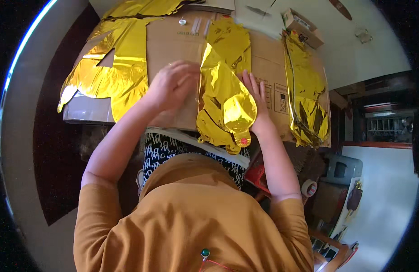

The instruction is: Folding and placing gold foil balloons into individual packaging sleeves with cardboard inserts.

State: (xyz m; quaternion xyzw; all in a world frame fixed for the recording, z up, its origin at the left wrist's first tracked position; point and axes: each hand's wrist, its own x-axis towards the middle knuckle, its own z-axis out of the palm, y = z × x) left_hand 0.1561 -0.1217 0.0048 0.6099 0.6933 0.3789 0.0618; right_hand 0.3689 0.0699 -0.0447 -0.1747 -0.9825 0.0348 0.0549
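Observation:
In front of me a flat gold foil balloon [214, 86], folded over on itself, lies lengthwise on the brown cardboard [173, 54]. Its rounded near end has a small tab with a red spot and hangs over the front edge. My right hand [258, 102] rests along the balloon's right side with fingers stretched out, partly hidden by the foil. By the left side is my left hand [174, 86], its fingers bent and smeared by motion; whether they touch the foil I cannot tell. A large uninflated gold foil balloon [130, 56] spreads across the left of the cardboard.
Another folded gold foil balloon [307, 90] lies at the right edge. A small white round object [182, 22] and clear strips sit at the back. An open cardboard box [302, 28] stands back right. Below right are a tape roll [309, 187] and a grey plastic stool [343, 168].

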